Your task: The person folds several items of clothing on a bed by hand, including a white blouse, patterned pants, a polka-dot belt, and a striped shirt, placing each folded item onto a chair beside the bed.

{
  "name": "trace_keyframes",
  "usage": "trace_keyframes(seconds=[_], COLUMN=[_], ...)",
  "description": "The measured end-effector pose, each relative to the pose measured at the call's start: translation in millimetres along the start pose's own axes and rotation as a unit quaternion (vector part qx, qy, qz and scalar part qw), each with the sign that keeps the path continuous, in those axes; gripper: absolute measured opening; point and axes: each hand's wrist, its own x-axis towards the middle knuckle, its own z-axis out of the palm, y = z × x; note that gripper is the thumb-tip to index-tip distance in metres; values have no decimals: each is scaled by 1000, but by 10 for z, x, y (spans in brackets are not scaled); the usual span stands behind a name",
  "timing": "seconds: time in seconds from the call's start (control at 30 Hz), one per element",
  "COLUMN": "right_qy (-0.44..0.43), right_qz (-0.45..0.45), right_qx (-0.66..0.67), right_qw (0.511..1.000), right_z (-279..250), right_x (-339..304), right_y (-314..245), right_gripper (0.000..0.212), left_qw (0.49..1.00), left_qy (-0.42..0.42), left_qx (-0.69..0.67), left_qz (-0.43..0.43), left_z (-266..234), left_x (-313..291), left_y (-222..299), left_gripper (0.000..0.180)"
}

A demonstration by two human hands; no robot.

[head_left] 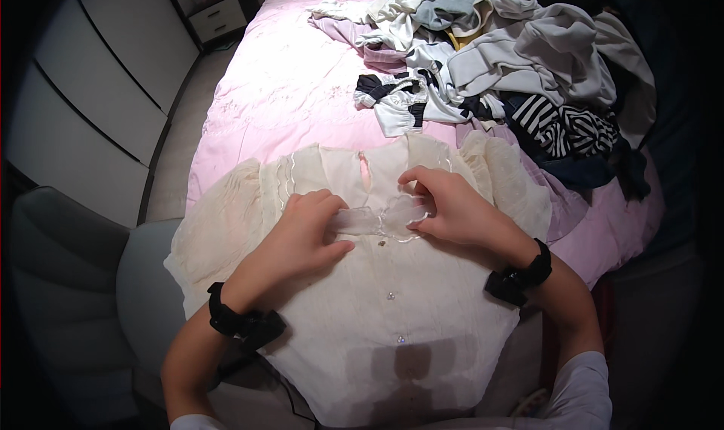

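A cream blouse [347, 302] with puffed sleeves and small shiny buttons lies spread out, front side up, at the near end of the bed. At its neckline sits a sheer scalloped collar [400, 217]. My left hand [309, 222] rests at the collar's left end, thumb apart from the bent fingers. On the other side, my right hand [456, 207] arches over the collar's right flap, its thumb by the lower edge and the index finger raised above. A gap shows between that thumb and finger; the other fingertips are partly hidden. Black straps circle both wrists.
A heap of clothes [528, 53], grey, white and striped, lies on the pink bedspread [256, 90] at the far right. A grey chair [143, 268] stands at the left, with white cabinet fronts [98, 83] beyond it. A small drawer unit [219, 19] is at the back.
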Motion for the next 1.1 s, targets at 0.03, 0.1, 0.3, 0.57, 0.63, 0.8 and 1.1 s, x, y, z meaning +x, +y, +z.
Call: trace_keyframes(seconds=[0.03, 0.1, 0.3, 0.57, 0.63, 0.8, 1.1], right_qy=[-5, -18, -16, -3, -5, 25, 22], right_qz=[24, -39, -177, -216, -225, -218, -232], right_qx=[-14, -100, -172, -263, -284, -273, -238], right_qw=[1000, 994, 969, 940, 932, 937, 943], right_z=[3, 20, 158, 265, 287, 330, 314], right_x=[14, 7, -61, -195, -211, -263, -293], right_y=[-4, 16, 63, -26, -43, -35, -23], right_gripper=[36, 30, 17, 10, 8, 10, 11], left_qw=[1000, 1000, 987, 968, 964, 963, 968], left_qy=[0, -16, 22, 37, 42, 69, 71], left_qx=[0, 6, 119, 215, 227, 191, 120], left_qz=[-1, 25, 102, 127, 130, 178, 208], left_z=[14, 52, 173, 353, 371, 394, 373], left_x=[13, 43, -50, -216, -252, -310, -403], left_y=[-9, -1, 96, 194, 201, 201, 75], left_gripper=[32, 29, 21, 17, 17, 19, 19])
